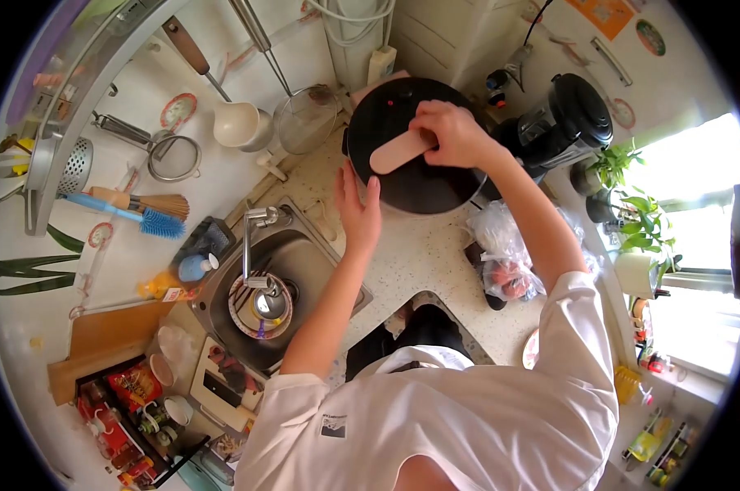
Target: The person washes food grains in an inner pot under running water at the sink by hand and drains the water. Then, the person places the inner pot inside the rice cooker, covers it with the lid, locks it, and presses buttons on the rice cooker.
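Note:
My right hand point(453, 135) is closed around one end of a flat, pale pink oblong piece with a rounded tip point(397, 154). It lies over a large round black appliance point(425, 190) with a small red light on its surface. I cannot tell whether the pink piece is attached to the black top. My left hand point(359, 211) is at the near left edge of the black appliance, fingers stretched upward and holding nothing. Its fingertips are close to the rim; contact is unclear.
On the left, a sink point(311, 286) holds a bowl point(240, 315) with utensils. Plastic bags point(505, 233) with round reddish items sit right of the black appliance. A black kitchen machine point(578, 123) stands behind them. Strainers point(173, 157) and ladles point(237, 124) hang on the left wall.

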The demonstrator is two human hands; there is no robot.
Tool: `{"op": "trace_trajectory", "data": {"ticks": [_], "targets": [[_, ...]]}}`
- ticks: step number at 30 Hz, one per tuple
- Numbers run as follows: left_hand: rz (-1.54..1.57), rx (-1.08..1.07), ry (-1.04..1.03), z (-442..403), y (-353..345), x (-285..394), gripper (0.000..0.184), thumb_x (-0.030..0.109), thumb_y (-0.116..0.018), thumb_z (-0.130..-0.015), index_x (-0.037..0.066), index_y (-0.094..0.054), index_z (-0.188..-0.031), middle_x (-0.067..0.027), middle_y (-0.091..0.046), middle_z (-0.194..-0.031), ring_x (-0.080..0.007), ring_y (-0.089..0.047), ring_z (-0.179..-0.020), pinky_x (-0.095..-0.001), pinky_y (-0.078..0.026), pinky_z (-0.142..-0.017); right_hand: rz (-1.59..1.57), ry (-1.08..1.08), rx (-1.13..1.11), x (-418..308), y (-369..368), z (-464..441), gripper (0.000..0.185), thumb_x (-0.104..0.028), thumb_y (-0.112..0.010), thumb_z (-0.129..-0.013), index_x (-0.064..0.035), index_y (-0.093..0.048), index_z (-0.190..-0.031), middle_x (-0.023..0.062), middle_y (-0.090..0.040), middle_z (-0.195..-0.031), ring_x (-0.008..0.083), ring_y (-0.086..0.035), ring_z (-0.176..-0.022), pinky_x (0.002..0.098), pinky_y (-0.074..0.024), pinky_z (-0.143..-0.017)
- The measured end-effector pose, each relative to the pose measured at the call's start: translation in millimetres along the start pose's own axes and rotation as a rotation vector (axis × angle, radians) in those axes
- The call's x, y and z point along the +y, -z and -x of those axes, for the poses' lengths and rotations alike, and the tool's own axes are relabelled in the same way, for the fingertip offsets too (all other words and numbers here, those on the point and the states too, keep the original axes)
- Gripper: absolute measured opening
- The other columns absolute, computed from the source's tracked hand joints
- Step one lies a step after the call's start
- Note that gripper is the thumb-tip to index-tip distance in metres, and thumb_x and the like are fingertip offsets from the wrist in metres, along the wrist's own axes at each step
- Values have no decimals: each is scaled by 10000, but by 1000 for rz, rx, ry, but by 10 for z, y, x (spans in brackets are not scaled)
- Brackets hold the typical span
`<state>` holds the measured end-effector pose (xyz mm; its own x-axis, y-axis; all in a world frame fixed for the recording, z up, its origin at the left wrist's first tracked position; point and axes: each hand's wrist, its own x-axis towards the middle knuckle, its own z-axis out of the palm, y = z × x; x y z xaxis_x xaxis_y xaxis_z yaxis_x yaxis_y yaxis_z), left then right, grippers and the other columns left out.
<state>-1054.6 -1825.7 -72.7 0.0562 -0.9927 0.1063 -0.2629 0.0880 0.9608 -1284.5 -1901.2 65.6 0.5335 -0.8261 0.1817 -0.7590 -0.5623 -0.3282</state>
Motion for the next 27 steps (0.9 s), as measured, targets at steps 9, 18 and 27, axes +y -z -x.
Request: {"op": "trace_trajectory", "data": {"ticks": [9,18,27], "targets": [[50,19,192,-206,-369,-184,783,529,-553,-1026,45,-328,-1598,-257,-177,-1663,-398,-181,-1546,-463,-202,-1234,-21,-84,-131,475,-239,-148,496,-77,-764,-623,-18,-704,-1112,102,-625,-1095,329,-616,-1065,420,-533,-890],[-75,50,178,-96,-432,-268,830,664,-602,-944,159,-423,-1578,-272,-173,-1661,-471,-222,-1522,-542,-276,-1193,-86,41,-166,719,-325,-100,479,-130,-833,-681,-57,-686,-1131,102,-622,-1087,349,-598,-1054,450,-507,-880],[-221,44,112,-154,-396,-352,765,671,-559,-960,200,-470,-1555,-224,-253,-1647,-445,-248,-1499,-591,-195,-1201,76,35,-28,706,-458,27,527,-330,-871,-710,-130,-670,-1154,73,-608,-1066,315,-590,-1051,437,-449,-911]]}}
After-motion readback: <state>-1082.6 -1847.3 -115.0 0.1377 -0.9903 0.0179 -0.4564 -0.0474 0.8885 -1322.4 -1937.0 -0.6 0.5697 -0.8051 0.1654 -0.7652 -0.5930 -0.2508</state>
